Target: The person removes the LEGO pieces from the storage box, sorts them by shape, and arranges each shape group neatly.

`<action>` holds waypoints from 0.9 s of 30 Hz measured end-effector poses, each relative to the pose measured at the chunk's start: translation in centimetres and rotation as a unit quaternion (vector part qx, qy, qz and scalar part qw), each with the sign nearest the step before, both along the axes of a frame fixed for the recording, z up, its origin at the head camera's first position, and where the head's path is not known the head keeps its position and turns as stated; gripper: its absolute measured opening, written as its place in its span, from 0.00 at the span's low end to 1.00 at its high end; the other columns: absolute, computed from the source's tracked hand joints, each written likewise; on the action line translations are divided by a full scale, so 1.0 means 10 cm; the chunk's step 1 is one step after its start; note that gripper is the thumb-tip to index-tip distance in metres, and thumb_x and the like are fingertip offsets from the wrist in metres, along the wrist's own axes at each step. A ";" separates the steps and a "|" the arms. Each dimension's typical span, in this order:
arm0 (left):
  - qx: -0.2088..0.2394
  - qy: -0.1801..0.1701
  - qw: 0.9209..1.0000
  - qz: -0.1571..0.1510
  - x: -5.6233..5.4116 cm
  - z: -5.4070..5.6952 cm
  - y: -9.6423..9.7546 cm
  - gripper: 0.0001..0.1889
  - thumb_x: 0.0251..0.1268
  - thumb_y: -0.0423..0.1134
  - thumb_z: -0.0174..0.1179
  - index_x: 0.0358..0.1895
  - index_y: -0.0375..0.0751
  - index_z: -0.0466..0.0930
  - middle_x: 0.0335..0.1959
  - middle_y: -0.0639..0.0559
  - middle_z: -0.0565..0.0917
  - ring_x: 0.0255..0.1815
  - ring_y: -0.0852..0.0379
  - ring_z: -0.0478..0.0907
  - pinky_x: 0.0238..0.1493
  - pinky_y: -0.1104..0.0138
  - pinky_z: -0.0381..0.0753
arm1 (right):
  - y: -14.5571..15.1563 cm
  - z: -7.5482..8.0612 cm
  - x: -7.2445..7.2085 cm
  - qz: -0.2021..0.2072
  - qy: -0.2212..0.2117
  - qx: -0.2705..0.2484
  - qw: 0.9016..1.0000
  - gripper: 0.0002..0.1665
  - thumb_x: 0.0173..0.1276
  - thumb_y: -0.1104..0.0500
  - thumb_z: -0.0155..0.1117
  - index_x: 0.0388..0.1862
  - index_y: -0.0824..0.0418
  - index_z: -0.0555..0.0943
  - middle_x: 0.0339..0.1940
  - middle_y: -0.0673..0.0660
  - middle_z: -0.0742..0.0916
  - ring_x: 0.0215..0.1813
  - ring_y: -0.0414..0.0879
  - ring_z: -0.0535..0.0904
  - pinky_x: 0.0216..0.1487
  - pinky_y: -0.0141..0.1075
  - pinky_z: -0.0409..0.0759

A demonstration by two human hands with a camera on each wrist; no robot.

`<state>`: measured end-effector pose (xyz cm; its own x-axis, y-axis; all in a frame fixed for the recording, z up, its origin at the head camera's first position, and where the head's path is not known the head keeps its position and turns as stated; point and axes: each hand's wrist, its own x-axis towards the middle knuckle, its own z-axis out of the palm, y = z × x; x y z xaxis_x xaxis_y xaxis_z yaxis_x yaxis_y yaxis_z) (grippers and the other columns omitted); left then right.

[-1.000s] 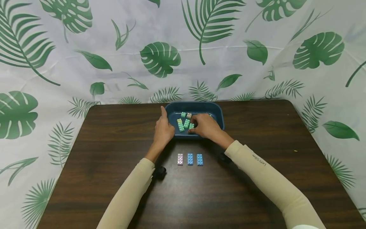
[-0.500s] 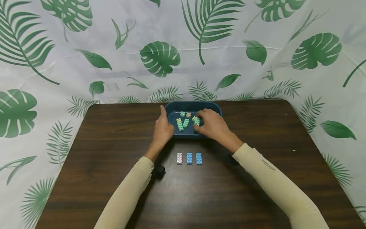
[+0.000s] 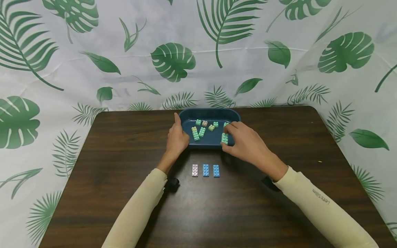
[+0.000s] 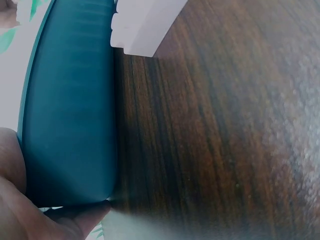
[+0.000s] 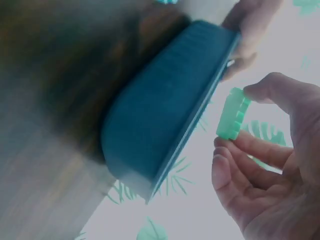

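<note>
Near the far edge of the desk (image 3: 130, 151), a tray (image 3: 214, 140), with the cloth backdrop (image 3: 136, 74) behind. Against the tray's left end, the left hand (image 3: 177, 138); over its right part, the right hand (image 3: 246, 142) with a held brick (image 3: 224, 138). Inside, left of centre, a pair of bricks (image 3: 195, 133); behind and right of these, four more bricks (image 3: 211, 127). On the desk, before the tray, three spaced bricks (image 3: 206, 170), side by side.

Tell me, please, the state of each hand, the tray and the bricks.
Tray: upright on the table, bricks inside.
Left hand: holding the tray's end.
Right hand: pinching a green brick.
Green brick: held in the air.
Pink brick: on the table, studs up.
Two blue bricks: on the table, apart, studs up.
</note>
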<state>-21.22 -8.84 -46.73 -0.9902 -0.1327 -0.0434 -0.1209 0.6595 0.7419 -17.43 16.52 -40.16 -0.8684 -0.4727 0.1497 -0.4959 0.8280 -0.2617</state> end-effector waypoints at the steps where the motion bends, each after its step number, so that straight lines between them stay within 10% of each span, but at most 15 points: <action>1: 0.001 0.000 1.000 0.000 0.00 0.00 0.00 0.46 0.72 0.24 0.48 0.88 0.44 0.37 0.71 0.36 0.78 0.45 0.43 0.79 0.44 0.52 0.74 | 0.01 -0.01 0.04 0.010 0.007 0.004 1.000 0.25 0.65 0.47 0.77 0.56 0.59 0.84 0.49 0.56 0.86 0.47 0.50 0.80 0.46 0.45 0.84; 19: -0.006 0.011 1.000 -0.008 0.00 -0.04 0.00 0.45 0.73 0.24 0.46 0.88 0.44 0.35 0.43 0.38 0.80 0.28 0.47 0.69 0.31 0.55 0.64 | 0.24 -0.48 0.41 0.141 -0.048 0.044 0.988 0.23 0.63 0.42 0.80 0.50 0.53 0.85 0.44 0.47 0.86 0.38 0.35 0.77 0.41 0.35 0.83; 27: -0.001 0.010 1.000 -0.011 -0.02 -0.03 -0.02 0.46 0.72 0.24 0.46 0.88 0.44 0.34 0.63 0.34 0.80 0.38 0.45 0.74 0.42 0.53 0.72 | 0.23 -0.54 0.39 0.144 -0.070 0.045 0.986 0.24 0.63 0.42 0.80 0.50 0.54 0.85 0.43 0.48 0.86 0.35 0.34 0.75 0.39 0.31 0.81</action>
<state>-21.43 -9.08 -47.06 -0.9935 -0.1108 -0.0241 -0.0920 0.6630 0.7430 -13.57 18.83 -45.56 -0.7056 -0.7085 -0.0156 -0.6778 0.6811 -0.2771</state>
